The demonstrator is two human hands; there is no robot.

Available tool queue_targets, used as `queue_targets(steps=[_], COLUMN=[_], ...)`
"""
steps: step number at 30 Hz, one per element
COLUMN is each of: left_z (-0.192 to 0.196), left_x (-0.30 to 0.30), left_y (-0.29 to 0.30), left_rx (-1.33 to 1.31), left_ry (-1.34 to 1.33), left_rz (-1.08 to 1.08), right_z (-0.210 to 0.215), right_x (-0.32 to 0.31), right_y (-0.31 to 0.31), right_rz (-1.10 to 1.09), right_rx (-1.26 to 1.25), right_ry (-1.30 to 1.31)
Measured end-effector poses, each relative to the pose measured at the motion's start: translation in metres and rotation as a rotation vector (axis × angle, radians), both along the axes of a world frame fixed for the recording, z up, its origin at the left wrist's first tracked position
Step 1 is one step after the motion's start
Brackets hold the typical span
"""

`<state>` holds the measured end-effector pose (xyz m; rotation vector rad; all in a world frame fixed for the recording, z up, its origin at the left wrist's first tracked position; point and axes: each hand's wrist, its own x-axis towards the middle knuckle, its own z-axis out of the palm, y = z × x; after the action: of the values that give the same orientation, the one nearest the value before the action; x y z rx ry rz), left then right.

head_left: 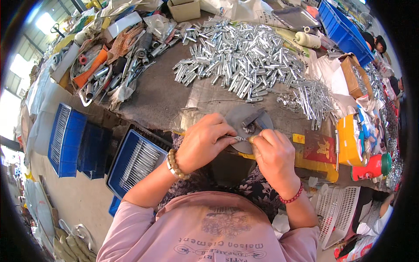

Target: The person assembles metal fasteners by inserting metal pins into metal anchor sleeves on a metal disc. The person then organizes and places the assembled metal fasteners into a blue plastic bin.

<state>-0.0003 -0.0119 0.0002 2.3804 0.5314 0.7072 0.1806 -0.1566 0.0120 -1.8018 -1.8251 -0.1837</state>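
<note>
"What's being held there?"

"The left hand [207, 142] pinches a slim silver metal piece [238, 138] over the grey round plate [235, 115]; the right hand [276, 155] seems to pinch its other end, though it's too small to be sure."

"Any risk?"

"I'd say a slip: the hold is narrow. Twisted off line, the piece could spring away and get lost among those silver tubes [248, 56]."

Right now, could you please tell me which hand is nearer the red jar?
Right: the right hand is to the left of the red jar; the left hand is farther left.
</note>
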Motion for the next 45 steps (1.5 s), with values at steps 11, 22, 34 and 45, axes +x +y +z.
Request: queue_targets(steps=[11,22,34,45], left_z=[-0.006,-0.007,-0.011,-0.013], left_x=[0.005,0.002,0.002,0.0], left_y=[0.002,-0.001,-0.002,0.001], left_rx=[-0.022,0.034,0.036,0.057], left_ry=[-0.046,-0.055,-0.1,-0.087], left_rz=[-0.022,-0.004,-0.005,0.002], right_z=[-0.003,0.001,-0.006,0.013], right_x=[0.003,0.015,0.114,0.045], right_y=[0.005,0.007,0.037,0.019], right_rz=[0.027,0.02,-0.201,-0.184], right_rx=[0.034,0.073,-0.02,-0.109], right_ry=[-0.004,0.035,-0.259,0.675])
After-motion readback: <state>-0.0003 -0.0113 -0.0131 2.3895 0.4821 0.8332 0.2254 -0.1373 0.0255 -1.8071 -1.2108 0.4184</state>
